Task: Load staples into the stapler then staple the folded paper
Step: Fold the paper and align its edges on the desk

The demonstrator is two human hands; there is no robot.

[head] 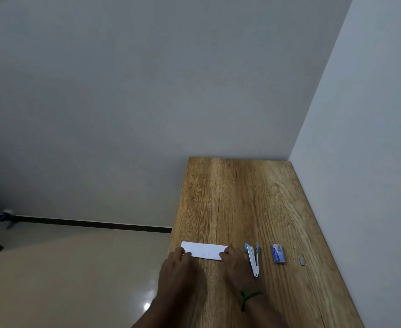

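Observation:
A folded white paper strip lies flat near the left edge of the wooden table. My left hand rests on the paper's left end, and my right hand rests on its right end, fingers laid on the sheet. Whether the fingertips pinch the paper I cannot tell. Just right of my right hand lies a blue and silver stapler, swung open. Further right sits a small blue staple box, then a short strip of staples.
The table stands in a room corner, with a white wall along its right side and another behind it. The table's left edge drops to a beige tiled floor. A green band circles my right wrist.

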